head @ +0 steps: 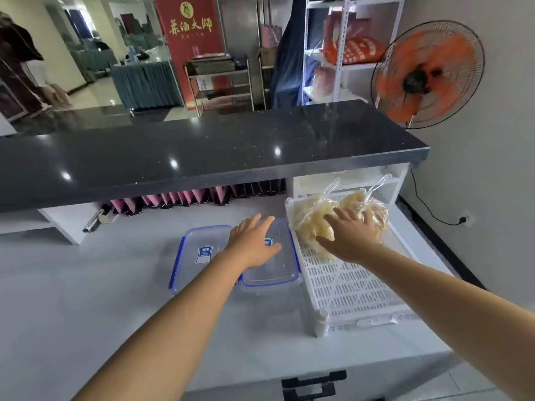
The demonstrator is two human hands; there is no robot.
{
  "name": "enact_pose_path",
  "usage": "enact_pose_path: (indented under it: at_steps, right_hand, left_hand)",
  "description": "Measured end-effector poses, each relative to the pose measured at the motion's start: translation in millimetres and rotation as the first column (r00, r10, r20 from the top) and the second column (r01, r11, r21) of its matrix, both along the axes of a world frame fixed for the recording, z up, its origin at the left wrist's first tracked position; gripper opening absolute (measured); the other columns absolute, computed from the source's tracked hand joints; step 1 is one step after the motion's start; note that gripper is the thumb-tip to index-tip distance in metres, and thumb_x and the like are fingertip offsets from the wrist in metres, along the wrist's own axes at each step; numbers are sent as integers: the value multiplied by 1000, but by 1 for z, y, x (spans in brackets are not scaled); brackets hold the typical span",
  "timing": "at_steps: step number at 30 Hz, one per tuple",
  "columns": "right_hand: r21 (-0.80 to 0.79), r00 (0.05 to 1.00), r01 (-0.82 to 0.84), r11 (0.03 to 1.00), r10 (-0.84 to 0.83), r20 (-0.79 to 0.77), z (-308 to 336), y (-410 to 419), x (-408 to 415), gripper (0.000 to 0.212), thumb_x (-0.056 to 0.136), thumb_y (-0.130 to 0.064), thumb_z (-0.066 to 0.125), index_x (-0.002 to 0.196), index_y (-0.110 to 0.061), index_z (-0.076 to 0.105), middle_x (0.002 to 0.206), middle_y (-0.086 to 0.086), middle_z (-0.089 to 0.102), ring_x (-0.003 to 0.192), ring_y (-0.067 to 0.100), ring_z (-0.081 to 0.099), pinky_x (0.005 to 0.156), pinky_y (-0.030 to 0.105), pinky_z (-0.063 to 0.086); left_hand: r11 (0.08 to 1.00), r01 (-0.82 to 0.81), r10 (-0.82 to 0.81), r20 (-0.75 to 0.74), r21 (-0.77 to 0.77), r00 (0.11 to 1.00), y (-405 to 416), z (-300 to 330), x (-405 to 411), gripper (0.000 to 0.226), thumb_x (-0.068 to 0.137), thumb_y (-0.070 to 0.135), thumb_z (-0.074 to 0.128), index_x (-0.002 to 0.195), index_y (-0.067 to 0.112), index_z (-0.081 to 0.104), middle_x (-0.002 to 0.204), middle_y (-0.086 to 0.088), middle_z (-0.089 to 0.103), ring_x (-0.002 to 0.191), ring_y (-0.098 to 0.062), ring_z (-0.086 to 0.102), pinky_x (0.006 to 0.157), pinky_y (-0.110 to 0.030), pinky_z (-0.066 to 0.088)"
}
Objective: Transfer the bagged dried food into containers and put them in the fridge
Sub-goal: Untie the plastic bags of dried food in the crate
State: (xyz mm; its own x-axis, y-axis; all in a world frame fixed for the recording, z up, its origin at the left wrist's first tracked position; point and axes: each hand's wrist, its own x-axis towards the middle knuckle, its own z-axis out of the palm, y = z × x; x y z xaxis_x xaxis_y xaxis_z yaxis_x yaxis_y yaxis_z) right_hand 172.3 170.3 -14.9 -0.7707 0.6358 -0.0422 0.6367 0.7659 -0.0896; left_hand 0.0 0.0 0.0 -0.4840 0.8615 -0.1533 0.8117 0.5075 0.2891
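Two clear plastic containers with blue clip lids lie side by side on the white counter. My left hand hovers flat over the right container, fingers spread, holding nothing. The left container is uncovered beside it. A clear bag of pale yellow dried food rests at the far end of a white slatted tray. My right hand lies open on top of the bag, fingers apart, not closed around it.
A dark raised countertop runs across behind the work surface, with pink folders and a marker pen beneath it. An orange fan stands at the right wall. A black handle shows at the front edge.
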Motion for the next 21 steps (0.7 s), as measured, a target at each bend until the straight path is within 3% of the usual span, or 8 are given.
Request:
enact_pose_path:
  at_steps: [3,8,12,15,21]
  right_hand:
    - [58,999,-42,997,43,-22,-4,25,-12,69,94,-69,38,152,-32,34,165,3,23,153,29,13,120,65,4]
    - [19,994,-79,997,80,-77,-14,53,-24,70,93,-66,43,153,-32,30,160,0,35,149,26,28,121,63,10]
    - [25,988,-105,994,107,-113,-24,58,-26,65,95,-62,43,152,-34,31,158,1,38,147,26,31,121,61,7]
    - [33,979,-122,992,126,-158,-28,57,-23,62,95,-56,48,152,-32,36,155,4,43,146,27,34,121,60,6]
    - [46,960,-143,989,150,-238,-34,50,-14,52,93,-44,60,142,-28,52,142,1,58,136,26,49,121,60,14]
  left_hand:
    - [1000,-22,23,49,-9,999,28,-3,-6,72,99,48,51,158,34,14,169,0,4,154,-22,6,122,-43,13]
    - [999,-2,-5,136,54,991,75,-4,-11,69,99,37,54,158,35,20,167,4,12,153,-22,11,122,-44,20]
    - [990,9,-44,239,143,970,107,-2,-13,59,99,25,54,154,32,35,160,6,31,144,-18,35,114,-32,32]
    - [986,32,-71,231,166,970,128,-1,-11,52,99,20,54,148,32,44,154,6,42,130,-19,50,103,-28,40]
    - [978,144,-174,207,152,963,155,-5,-11,48,96,10,59,141,24,55,149,2,48,136,-16,45,102,-15,28]
